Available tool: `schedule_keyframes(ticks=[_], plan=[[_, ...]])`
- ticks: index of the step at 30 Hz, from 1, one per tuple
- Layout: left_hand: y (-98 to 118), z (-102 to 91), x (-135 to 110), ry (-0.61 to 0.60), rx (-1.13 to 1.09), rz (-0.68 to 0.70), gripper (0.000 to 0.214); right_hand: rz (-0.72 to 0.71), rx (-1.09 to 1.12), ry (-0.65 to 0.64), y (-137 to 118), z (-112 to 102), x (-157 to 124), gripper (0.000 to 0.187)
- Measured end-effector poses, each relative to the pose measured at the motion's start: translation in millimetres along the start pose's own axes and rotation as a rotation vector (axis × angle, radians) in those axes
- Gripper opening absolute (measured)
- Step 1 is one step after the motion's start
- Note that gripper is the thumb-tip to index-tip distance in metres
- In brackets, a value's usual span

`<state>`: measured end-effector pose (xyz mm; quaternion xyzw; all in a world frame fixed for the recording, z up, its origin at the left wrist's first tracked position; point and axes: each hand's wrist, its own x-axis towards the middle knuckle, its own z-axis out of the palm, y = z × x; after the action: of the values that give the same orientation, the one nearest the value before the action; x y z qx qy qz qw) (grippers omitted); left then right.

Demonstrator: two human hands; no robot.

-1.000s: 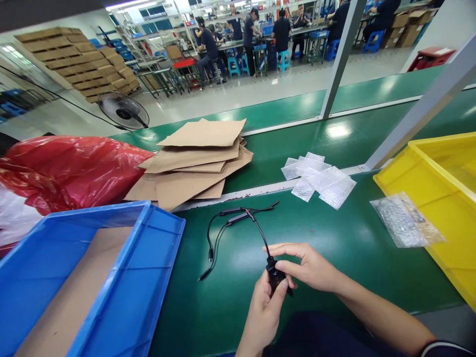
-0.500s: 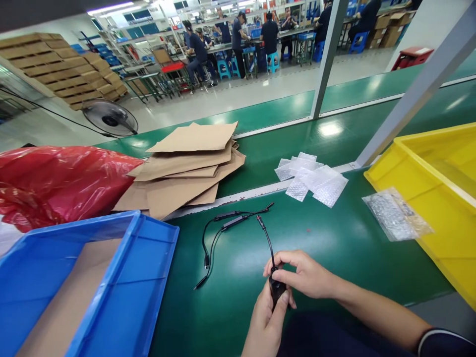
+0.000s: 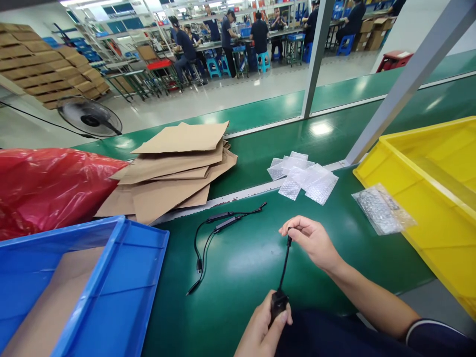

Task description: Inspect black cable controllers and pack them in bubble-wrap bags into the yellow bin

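Note:
My left hand (image 3: 265, 325) is closed around a small black box at the lower end of a black cable (image 3: 284, 267). Higher up, my right hand (image 3: 310, 240) pinches the connector at the cable's other end, so the short lead runs nearly straight between both hands. To the left on the green table lie two more black cables (image 3: 226, 224), each with a slim inline box and plugs at the ends. What the held box looks like underneath is hidden by my left fingers.
A blue bin (image 3: 100, 287) with cardboard inside stands at left, beside a red plastic bag (image 3: 55, 193). Brown cardboard sheets (image 3: 178, 168) are stacked behind. Bubble pouches (image 3: 303, 176) lie at centre right; a filled bubble bag (image 3: 383, 209) rests by the yellow bin (image 3: 427, 198). People work beyond.
My right hand has moved up from the black box to the connector at the cable's far end. My left hand still holds the box. The camera view has shifted slightly.

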<state>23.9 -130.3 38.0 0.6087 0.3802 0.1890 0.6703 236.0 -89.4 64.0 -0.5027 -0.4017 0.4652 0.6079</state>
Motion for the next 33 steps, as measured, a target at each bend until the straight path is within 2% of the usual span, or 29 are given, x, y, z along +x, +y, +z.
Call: schedule_keyframes(ticks=[5,9,14,17,20,22,28,33], plan=[[0.5,-11.9,5.2,0.346,-0.422,0.06,0.026,0.139,-0.084,-0.153,18.4,8.5,-15.7,0.028],[3.9,-11.1,18.8,0.462,-0.621,0.064,0.04,0.226,-0.144,-0.302,41.7,29.1,-40.9,0.025],[6.3,-4.7,28.8,0.461,-0.717,0.071,0.022,0.299,-0.078,-0.356,44.9,39.8,-50.3,0.024],[8.7,-0.3,30.8,0.446,-0.701,0.073,0.018,0.248,-0.131,-0.45,37.4,36.4,-45.1,0.022],[10.6,4.6,33.5,0.451,-0.675,0.064,0.021,0.126,-0.365,-0.534,33.6,31.3,-39.7,0.019],[11.5,6.0,36.8,0.442,-0.689,0.042,0.021,0.093,-0.44,-0.581,34.6,29.1,-37.7,0.017],[19.1,-6.0,54.1,0.492,-0.883,0.056,0.026,0.183,-0.388,-0.665,41.6,26.9,-40.9,0.014],[28.5,-8.0,72.2,0.477,-1.021,0.021,0.046,0.243,-0.299,-0.648,45.4,20.8,-42.9,0.018]])
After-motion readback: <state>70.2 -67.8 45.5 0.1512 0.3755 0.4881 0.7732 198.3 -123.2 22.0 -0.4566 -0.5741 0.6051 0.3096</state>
